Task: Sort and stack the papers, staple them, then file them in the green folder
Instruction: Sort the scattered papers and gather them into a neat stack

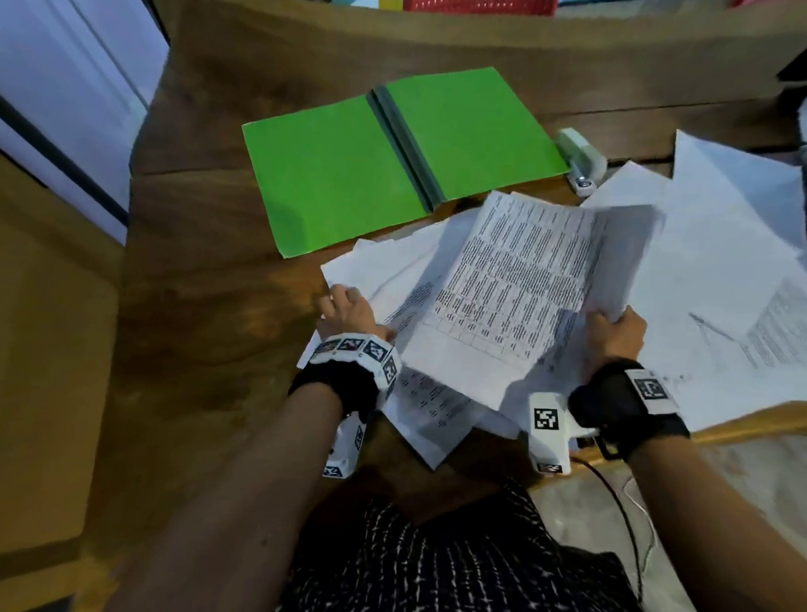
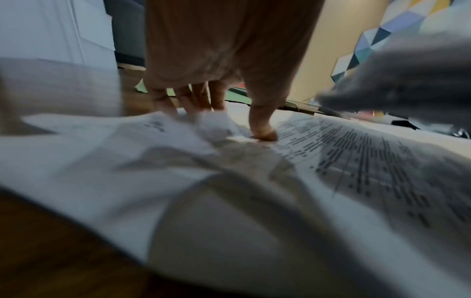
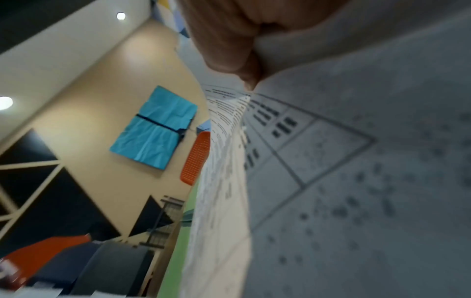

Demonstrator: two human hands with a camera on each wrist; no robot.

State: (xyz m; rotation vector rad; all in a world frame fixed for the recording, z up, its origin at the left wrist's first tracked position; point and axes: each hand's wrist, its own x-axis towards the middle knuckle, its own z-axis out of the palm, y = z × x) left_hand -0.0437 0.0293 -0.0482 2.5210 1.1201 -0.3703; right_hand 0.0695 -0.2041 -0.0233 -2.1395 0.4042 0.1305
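- So, starting at the right hand (image 1: 615, 332): thumb and fingers are curled round the near edge of a printed sheet (image 1: 524, 283), pinching it so it's lifted and tilted above the pile. The right wrist view shows the thumb clamped on the paper's face; I can't tell whether it's one sheet or a couple together.
- Over at the left hand (image 1: 347, 310), the fingers (image 2: 183, 100) are fairly straight and a bit spread, tips down on the loose papers (image 1: 391, 269) at the left of the heap. The thumb presses flat on a printed page, so it's pinning, not gripping.
- For doing this step well, I'd say keep that left hand holding the pile in place while the right brings the sheet down square onto it, edges matched. Dropping it skewed just means more fiddling before stapling. The pinch is near one corner, so the sheet could flop or crease if swung fast.
- More white sheets (image 1: 720, 267) are fanned out on the right side of the wooden table (image 1: 199, 276), unsorted by the look of it, so sorting seems barely underway.
- Further back, the green folder (image 1: 342, 170) lies open and flat beyond the papers, nothing in it.
- Lastly, the stapler (image 1: 582, 160) sits just beside the folder's right edge, untouched.
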